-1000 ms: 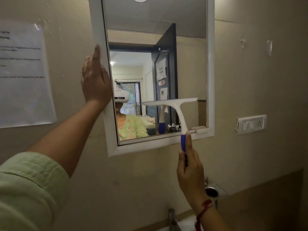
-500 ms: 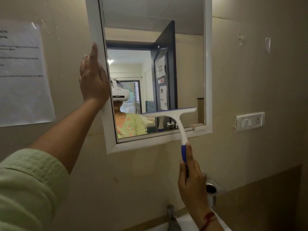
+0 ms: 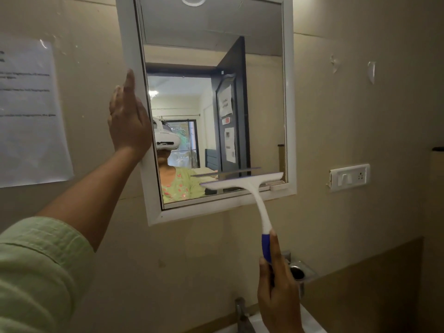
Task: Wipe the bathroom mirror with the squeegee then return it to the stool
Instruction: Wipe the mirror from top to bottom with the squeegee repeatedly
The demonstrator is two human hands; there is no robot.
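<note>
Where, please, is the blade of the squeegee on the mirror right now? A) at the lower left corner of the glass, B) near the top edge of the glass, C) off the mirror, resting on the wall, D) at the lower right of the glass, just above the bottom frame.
D: the squeegee has its white blade across the lower right of the mirror, just above the bottom frame, with the right hand gripping its blue handle below.

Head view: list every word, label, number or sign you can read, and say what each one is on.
No text here can be read.
Paper sheet taped to the wall left of the mirror: several printed lines, too blurred to read.
Notices on the dark door reflected in the mirror: print too small to read.
Switch plate on the right wall: no lettering visible.
Squeegee in the right hand: no brand or label visible.
</note>
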